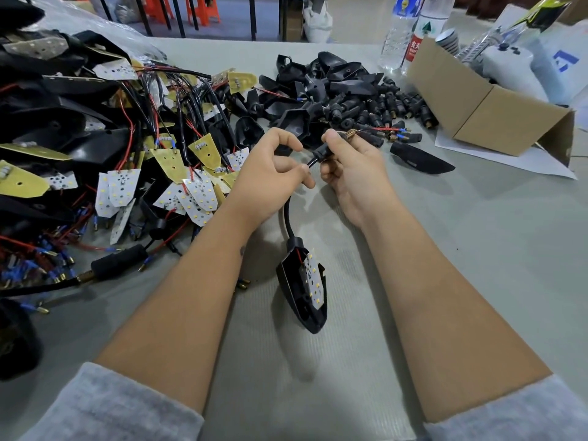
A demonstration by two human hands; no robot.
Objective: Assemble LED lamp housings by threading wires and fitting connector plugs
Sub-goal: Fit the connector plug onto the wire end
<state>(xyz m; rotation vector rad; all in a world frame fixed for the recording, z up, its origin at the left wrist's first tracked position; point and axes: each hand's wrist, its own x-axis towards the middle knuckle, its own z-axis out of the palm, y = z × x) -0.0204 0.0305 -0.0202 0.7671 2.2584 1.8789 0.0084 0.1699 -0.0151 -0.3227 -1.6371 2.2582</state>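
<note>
While the lamp housing (pixel 302 291) dangles lower centre off its black cable (pixel 289 218), its wt could drag the wires back out. Left hand (pixel 270 173) pinches cable mid-frame; right hand (pixel 350 163) curls round connector plug (pixel 321 153), spring tip (pixel 349 134) could snag.

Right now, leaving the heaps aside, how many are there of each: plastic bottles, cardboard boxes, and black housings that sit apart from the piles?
Plastic bottles: 2
Cardboard box: 1
Hanging housing, on the held cable: 1
Lone housing, lying near the box: 1
Total: 5
</note>
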